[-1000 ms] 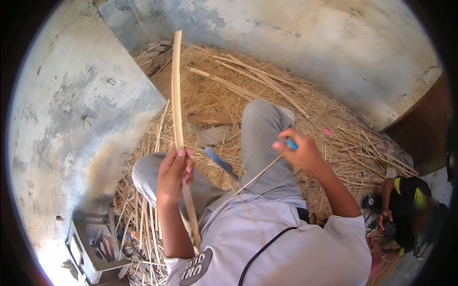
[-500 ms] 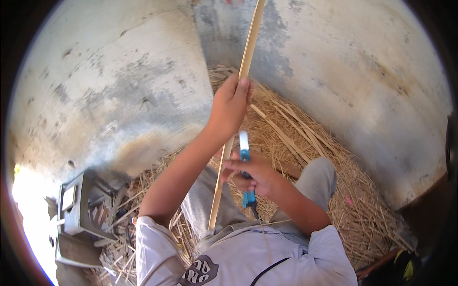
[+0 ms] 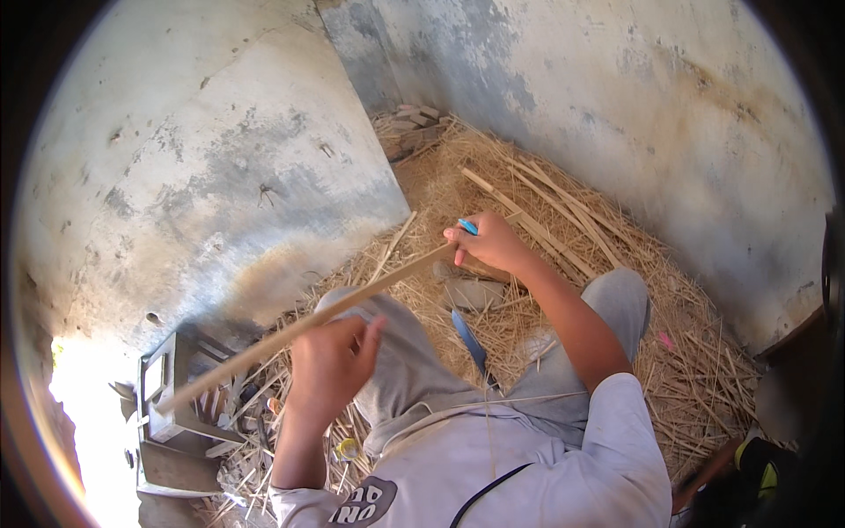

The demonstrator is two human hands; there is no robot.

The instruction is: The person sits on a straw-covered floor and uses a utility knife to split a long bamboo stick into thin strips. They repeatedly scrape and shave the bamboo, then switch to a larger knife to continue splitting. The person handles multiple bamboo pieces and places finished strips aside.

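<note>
A long, flat pale bamboo strip [image 3: 396,275] slants from the lower left up to my right hand [image 3: 487,240]. My right hand is closed on it near its far end, and a small blue tool [image 3: 468,226] shows between the fingers, mostly hidden. Beside the strip's middle is my left hand [image 3: 333,365], its thumb apart from loosely bent fingers. The strip runs along its far edge; whether they touch is unclear. Between my knees hangs a separate blue, blade-shaped piece [image 3: 469,341] with a dark lower end, close to a thin cord at my waist.
Straw-like bamboo shavings [image 3: 687,378] cover the floor around my legs, with longer strips [image 3: 546,233] lying ahead. Stained walls [image 3: 220,158] meet at a corner, where flat stones [image 3: 414,119] are piled. At left stands a grey metal frame [image 3: 172,422]. Another stone [image 3: 473,293] lies between my knees.
The strip has swung from nearly upright to a slant down to the left. My right hand has moved up and away onto it; my left hand has dropped nearer, its grip loosened.
</note>
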